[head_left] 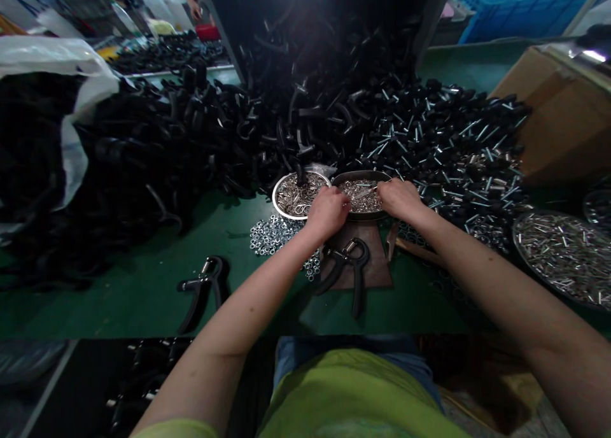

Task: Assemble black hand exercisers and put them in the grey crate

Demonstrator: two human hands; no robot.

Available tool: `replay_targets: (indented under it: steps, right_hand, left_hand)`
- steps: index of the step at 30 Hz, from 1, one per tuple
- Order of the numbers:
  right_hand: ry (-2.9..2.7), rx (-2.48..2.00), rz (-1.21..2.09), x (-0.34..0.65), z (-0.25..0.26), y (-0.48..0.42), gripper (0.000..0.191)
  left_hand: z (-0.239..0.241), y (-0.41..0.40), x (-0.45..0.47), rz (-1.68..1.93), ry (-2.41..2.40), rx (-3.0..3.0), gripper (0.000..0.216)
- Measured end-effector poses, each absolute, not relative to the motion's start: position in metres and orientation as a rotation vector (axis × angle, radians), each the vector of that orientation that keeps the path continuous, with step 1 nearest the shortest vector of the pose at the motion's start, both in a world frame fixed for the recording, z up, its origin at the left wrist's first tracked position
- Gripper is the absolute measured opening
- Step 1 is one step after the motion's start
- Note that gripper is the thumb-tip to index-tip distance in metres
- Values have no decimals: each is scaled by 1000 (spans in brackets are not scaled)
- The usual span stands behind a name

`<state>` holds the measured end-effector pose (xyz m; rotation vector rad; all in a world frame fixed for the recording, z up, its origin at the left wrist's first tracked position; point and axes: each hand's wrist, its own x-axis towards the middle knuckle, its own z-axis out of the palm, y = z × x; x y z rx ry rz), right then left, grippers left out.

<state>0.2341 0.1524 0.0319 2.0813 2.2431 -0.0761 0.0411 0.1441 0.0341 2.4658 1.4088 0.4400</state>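
My left hand (329,210) is at the inner edges of two metal dishes, its fingers drawn together; what they hold, if anything, is too small to tell. My right hand (399,197) is closed at the right rim of the dark dish (367,216), fingertips pinched over the small metal pins inside. A silvery oval dish (275,202) of pins and rings stands beside it. Below my hands a black hand-grip exerciser with a spring (359,279) lies partly on a brown pad (380,269). Another hand-grip exerciser (217,279) lies to the left.
Loose nuts (272,233) are strewn left of the pad, and a hammer (420,252) lies under my right forearm. Black handles (296,120) and knobbed bolts (443,145) are heaped behind. A basin of pins (563,247) and a cardboard box (548,120) stand right.
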Motion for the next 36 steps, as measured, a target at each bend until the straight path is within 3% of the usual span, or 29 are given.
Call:
replay_targets:
  steps: [3,8,15,18,30,36]
  right_hand:
    - [2252,2165,-80,238,33,154,31]
    - [2390,2317,-239,247,38,148,22]
    - [2571,2543,-1390,238,33,106,16]
    - [2478,2494,-1680,229,25,89,18]
    - [2705,2002,-1431,213,1,82,7]
    - [2692,1973,-1192,206,8,81,5]
  left_hand:
    - [28,177,66,154,1457,2602,22]
    - [20,190,86,55,1520,2561,26]
    - [18,191,84,-10,1494,2531,27]
    - [19,192,83,-8,1454,2517,27]
    - [26,194,79,240,1420,2388,15]
    - [36,162,43,711,1110,1582,7]
